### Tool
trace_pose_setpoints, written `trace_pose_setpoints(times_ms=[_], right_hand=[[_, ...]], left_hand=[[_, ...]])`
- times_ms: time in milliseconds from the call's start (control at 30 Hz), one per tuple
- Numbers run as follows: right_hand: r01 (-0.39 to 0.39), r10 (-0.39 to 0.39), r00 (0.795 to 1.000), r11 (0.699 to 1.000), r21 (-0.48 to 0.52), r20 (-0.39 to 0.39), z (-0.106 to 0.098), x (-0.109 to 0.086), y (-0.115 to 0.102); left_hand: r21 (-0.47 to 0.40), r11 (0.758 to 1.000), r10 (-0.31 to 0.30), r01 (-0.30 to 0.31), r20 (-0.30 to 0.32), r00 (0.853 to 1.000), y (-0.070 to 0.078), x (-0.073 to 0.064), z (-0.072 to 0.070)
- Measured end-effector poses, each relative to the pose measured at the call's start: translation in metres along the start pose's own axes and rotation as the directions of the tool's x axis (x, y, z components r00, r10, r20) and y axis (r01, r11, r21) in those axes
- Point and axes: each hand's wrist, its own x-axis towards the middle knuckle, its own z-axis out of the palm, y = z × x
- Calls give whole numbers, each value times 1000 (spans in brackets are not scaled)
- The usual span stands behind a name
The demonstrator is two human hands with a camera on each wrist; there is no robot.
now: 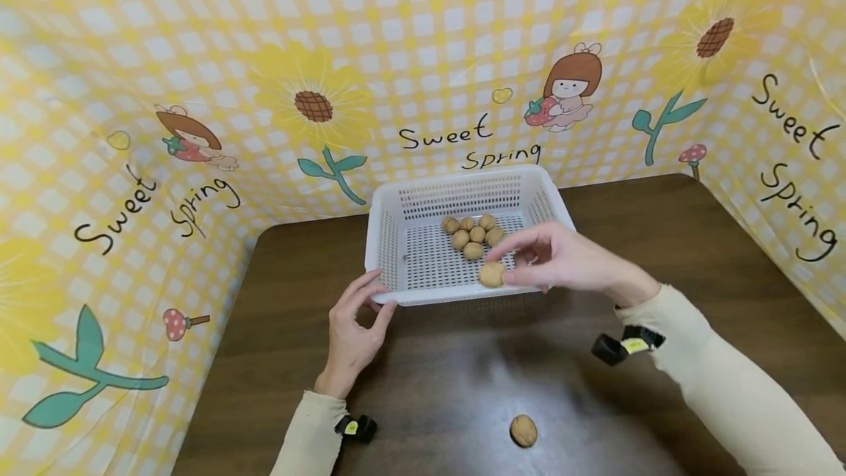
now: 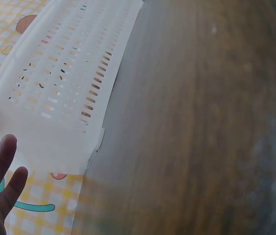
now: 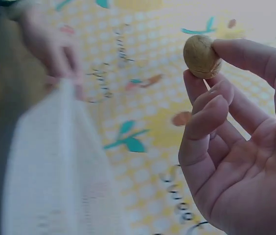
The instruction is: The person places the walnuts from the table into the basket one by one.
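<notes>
A white plastic basket with slotted walls stands on the table, with several walnuts clustered on its floor. My left hand holds the basket's near left corner, thumb and fingers at the rim. The left wrist view shows the basket's slotted outer wall beside the fingers. Over the basket's near rim, my right hand pinches one walnut between thumb and fingertips. Another walnut lies on the table in front of the basket.
The dark wooden table runs back to a yellow checked cloth printed with flowers and lettering, which also hangs along both sides. Black wrist straps sit over both sleeves.
</notes>
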Motion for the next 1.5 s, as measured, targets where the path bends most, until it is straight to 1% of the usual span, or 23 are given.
trace_pose_setpoints(times_ms=[133,200,267,400,467,567,667,800,900,1033,1167,1367,1467,1500], right_hand=[[-10,9,999,1000,-27,-43,-22,24,-13],[-27,25,997,999,-26,-67,-32,36,-14],[-52,52,995,999,-4,-89,-40,48,-12],[-103,116,987,988,117,-113,-54,68,-1],[-125,150,982,972,201,-111,-60,76,6],[-152,200,971,938,311,-128,-68,87,18],[-186,264,949,911,368,-174,-74,97,31],[-247,361,904,878,411,-228,-75,109,45],[-280,413,874,858,432,-255,-73,116,53],[-307,441,848,860,408,-292,-71,124,61],[-346,461,829,867,358,-316,-70,132,77],[-408,477,822,874,263,-310,-66,136,103],[-444,489,814,872,207,-313,-63,137,111],[-450,487,815,873,187,-313,-61,137,113]], left_hand=[[0,1000,-2,2,1,1000,-1,-1,-1],[1,1000,-5,5,4,1000,-1,-1,-1],[1,1000,-7,7,6,1000,-1,0,-1],[2,1000,-9,9,7,1000,-1,1,0],[-1,1000,-6,6,7,1000,-2,1,0],[-5,1000,-7,7,6,1000,-1,1,0],[-8,1000,-4,4,5,1000,-1,0,1],[-12,1000,0,0,4,1000,-1,0,1],[-16,1000,4,-4,5,1000,-1,0,1],[-16,1000,6,-6,5,1000,-1,1,-1],[-12,1000,5,-5,2,1000,-1,1,-2],[-9,1000,5,-5,2,1000,-1,0,-2],[-8,1000,4,-4,4,1000,-1,-1,-2],[-7,1000,5,-5,4,1000,-1,-1,-2]])
